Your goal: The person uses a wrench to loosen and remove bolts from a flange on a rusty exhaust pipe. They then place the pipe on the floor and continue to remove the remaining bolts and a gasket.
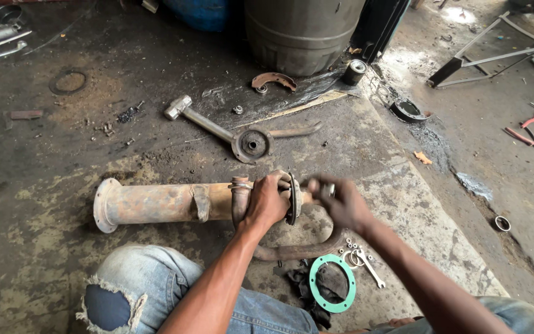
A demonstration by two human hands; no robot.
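Currently: Both Hands at the Pipe Flange

Flat on the concrete floor [44, 260] lies a rusty pipe [156, 203], its wide end at the left. The left hand [268, 201] is closed around the pipe just beside the round flange [293, 199]. The right hand [341, 203], blurred, pinches a small metal part [330, 189] at the flange. A green gasket [332, 283] lies below, with a wrench [371, 267] beside it.
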